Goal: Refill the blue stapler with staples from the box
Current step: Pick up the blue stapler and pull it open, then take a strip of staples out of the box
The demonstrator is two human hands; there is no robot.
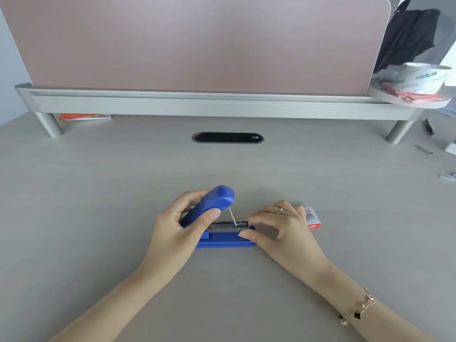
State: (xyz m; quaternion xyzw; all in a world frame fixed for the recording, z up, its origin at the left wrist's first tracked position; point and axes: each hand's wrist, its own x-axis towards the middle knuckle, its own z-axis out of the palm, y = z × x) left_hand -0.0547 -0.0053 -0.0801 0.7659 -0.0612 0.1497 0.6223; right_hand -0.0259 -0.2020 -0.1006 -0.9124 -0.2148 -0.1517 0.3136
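Your right wrist: a bracelet (362,307) with dark clover charms sits nearest the camera, on the forearm reaching in from the lower right
Your left hand (177,224): you clamp the raised lid of the blue stapler between thumb and curled fingers, the thumb lying across its near side
Your right hand (278,227): it wears a ring (280,211); thumb and forefinger are pinched at the front end of the metal channel, the thumb tip against the blue base; you may have staples between them, but that is too small to tell
Blue stapler (222,218): it lies on the desk directly before you, between your two hands, base flat and running left to right; the lid is hinged up at the left and tilts upward, with a thin metal rod slanting from the lid down to the open grey channel
Staple box (313,217): small, red and white, it sits on the desk just beyond your right hand, partly hidden by your fingers
Desk (123,193): pale grey surface
Loose staple strips (447,176): a few short metal pieces lie far out at the right edge, well apart from the stapler
Cable slot (227,138): a dark oval opening in the desk, straight beyond the stapler
Riser shelf (197,104): a grey shelf on round legs spans the back; an orange item (82,116) lies under its left end
Divider (197,43): a pink panel stands upright behind the shelf
Tape roll (424,75): a white roll sits at the far right end of the shelf
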